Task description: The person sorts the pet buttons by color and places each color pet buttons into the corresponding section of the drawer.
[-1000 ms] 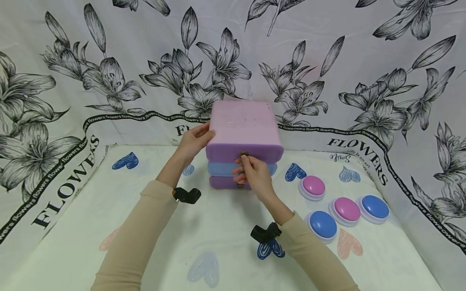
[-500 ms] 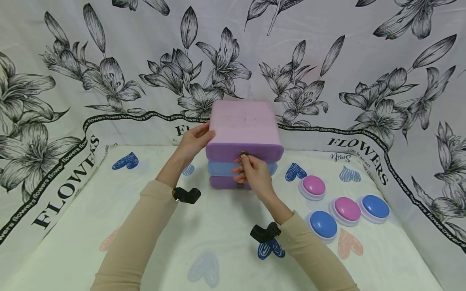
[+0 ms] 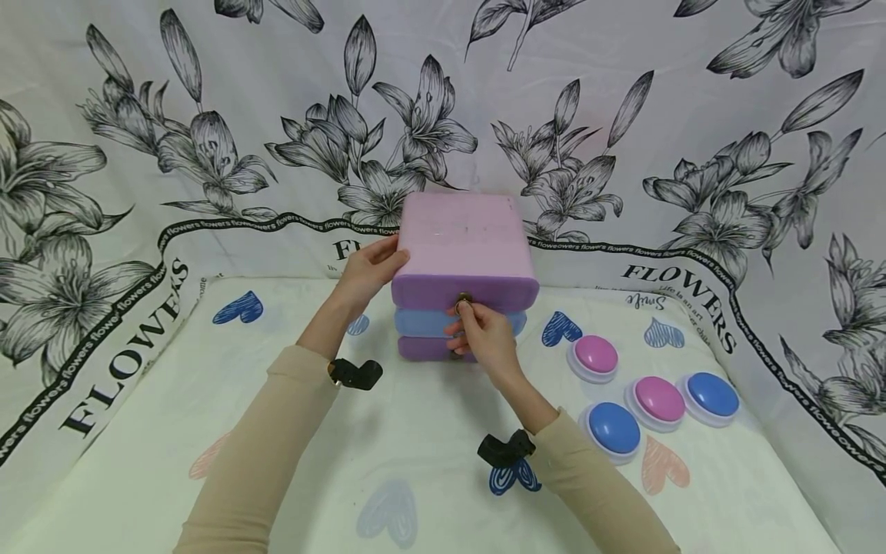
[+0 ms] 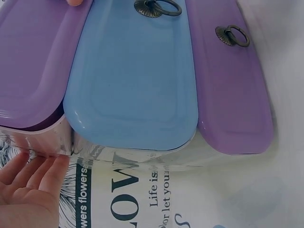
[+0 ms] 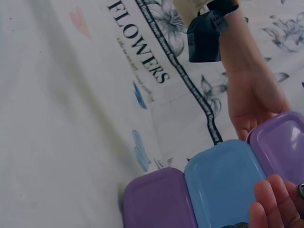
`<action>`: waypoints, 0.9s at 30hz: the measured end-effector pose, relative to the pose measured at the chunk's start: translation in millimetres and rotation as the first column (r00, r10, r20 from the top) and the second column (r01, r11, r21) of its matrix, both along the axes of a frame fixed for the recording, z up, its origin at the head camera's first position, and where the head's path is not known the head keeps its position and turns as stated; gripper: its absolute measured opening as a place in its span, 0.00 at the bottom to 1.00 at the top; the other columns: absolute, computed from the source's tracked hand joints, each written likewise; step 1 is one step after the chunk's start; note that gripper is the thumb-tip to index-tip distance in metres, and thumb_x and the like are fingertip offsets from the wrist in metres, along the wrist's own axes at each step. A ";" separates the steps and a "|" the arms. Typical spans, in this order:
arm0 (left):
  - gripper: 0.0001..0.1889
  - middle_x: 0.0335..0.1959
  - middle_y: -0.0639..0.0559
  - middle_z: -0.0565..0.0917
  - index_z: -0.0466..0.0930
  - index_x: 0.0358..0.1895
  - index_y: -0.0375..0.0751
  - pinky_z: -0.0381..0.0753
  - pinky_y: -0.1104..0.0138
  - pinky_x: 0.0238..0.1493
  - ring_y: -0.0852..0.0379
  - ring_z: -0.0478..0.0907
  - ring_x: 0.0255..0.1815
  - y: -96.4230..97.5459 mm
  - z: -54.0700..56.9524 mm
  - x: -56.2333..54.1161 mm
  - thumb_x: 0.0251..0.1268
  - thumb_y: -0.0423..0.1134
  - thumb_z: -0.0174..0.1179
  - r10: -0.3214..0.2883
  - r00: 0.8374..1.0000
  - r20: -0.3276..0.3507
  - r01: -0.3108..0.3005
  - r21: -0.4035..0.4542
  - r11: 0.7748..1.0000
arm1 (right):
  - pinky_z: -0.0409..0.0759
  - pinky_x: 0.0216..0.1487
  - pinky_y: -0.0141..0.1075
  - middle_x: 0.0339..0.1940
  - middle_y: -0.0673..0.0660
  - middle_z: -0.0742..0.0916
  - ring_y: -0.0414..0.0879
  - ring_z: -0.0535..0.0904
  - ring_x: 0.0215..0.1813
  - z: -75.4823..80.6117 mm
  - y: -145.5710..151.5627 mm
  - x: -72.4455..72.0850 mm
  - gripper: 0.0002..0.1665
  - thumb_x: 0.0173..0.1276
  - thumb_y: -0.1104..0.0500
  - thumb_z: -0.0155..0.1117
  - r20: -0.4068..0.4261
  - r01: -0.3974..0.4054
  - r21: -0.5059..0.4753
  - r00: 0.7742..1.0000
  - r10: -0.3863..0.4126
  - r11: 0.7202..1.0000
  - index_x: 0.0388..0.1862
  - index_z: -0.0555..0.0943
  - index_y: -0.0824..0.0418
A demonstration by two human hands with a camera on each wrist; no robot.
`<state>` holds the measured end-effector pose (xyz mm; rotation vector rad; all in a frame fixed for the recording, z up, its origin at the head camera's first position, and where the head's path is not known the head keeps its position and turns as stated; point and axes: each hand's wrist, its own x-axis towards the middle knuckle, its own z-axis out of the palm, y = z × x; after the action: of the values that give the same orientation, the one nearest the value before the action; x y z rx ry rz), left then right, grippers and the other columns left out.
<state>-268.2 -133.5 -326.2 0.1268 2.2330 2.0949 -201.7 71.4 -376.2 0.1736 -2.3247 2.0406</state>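
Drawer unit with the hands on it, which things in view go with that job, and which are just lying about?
Part of the job, it seems:
drawer unit, touched by the left hand
top purple drawer
its ring pull, pinched by the right hand

Just lying about, apparently:
two pink buttons
two blue buttons

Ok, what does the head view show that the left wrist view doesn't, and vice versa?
Only the head view shows two pink buttons, two blue buttons, the top of the pink casing and the full right hand, pinching a ring handle.

Only the left wrist view shows the ring on the blue drawer and the gap behind the top purple front.

Both show the left hand against the casing's side, and all three drawer fronts.
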 end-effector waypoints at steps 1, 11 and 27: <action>0.31 0.64 0.49 0.70 0.62 0.68 0.47 0.71 0.63 0.61 0.56 0.71 0.60 0.0 -0.2 0.0 0.62 0.48 0.59 0.000 1.000 0.001 0.000 0.002 1.000 | 0.83 0.26 0.38 0.27 0.58 0.86 0.46 0.83 0.23 -1.7 1.2 0.8 0.21 0.70 0.45 0.51 -0.004 0.001 0.005 1.000 -0.001 1.000 0.41 0.82 0.60; 0.32 0.65 0.49 0.69 0.61 0.68 0.46 0.71 0.64 0.62 0.56 0.70 0.61 -0.7 -1.1 -2.3 0.62 0.47 0.59 -0.008 1.000 0.016 0.008 0.018 1.000 | 0.84 0.30 0.42 0.34 0.62 0.86 0.52 0.84 0.30 -21.6 17.0 9.0 0.20 0.69 0.46 0.52 -0.014 0.039 0.037 0.999 -0.039 0.999 0.44 0.82 0.60; 0.32 0.65 0.49 0.69 0.61 0.68 0.46 0.71 0.64 0.62 0.56 0.70 0.61 -0.5 0.4 -0.2 0.62 0.48 0.59 -0.004 1.000 0.014 0.004 0.008 1.000 | 0.84 0.31 0.43 0.35 0.57 0.85 0.55 0.81 0.35 -60.6 18.6 12.6 0.12 0.65 0.55 0.61 -0.022 0.152 0.128 0.988 -0.150 0.980 0.45 0.81 0.58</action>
<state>-268.4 -134.0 -325.8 0.1170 2.2153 2.0959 -189.1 90.0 -436.7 0.0128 -2.3826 1.8168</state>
